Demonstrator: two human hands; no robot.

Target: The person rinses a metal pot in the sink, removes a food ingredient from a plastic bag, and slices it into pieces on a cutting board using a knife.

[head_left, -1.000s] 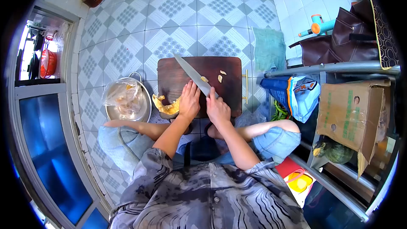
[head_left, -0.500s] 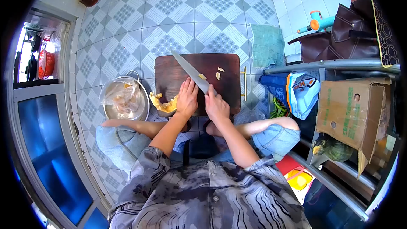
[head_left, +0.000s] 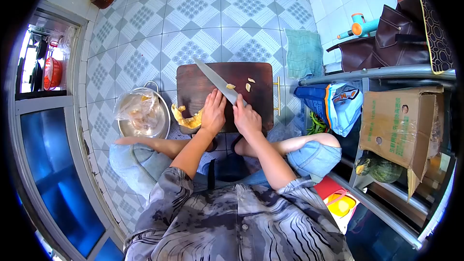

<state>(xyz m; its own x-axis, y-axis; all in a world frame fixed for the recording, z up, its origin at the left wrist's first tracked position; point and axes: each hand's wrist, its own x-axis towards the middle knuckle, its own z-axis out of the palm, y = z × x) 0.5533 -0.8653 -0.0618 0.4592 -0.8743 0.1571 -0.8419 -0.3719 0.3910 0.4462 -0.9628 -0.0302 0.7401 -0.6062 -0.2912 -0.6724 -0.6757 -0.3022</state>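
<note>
A kitchen knife (head_left: 211, 75) lies slantwise across the dark wooden cutting board (head_left: 263, 72), its tip toward the far left. My right hand (head_left: 247, 118) is closed around its handle. Beside the blade, my left hand (head_left: 213, 113) presses down with its fingers close together over a yellow, wrinkled food piece (head_left: 191, 120). That piece sticks out to the left past the board's edge; its part under the hand is hidden. One small cut slice (head_left: 231, 86) sits against the blade. Two more pale slices (head_left: 248, 87) lie farther right on the board.
Left of the board stands a metal pot (head_left: 166, 128) with a plastic bag (head_left: 140, 108) of food in it. On the right, a rack (head_left: 328, 77) holds a blue-white bag (head_left: 345, 106), a cardboard box (head_left: 391, 118) and a green gourd (head_left: 384, 170). A teal cloth (head_left: 303, 53) hangs nearby.
</note>
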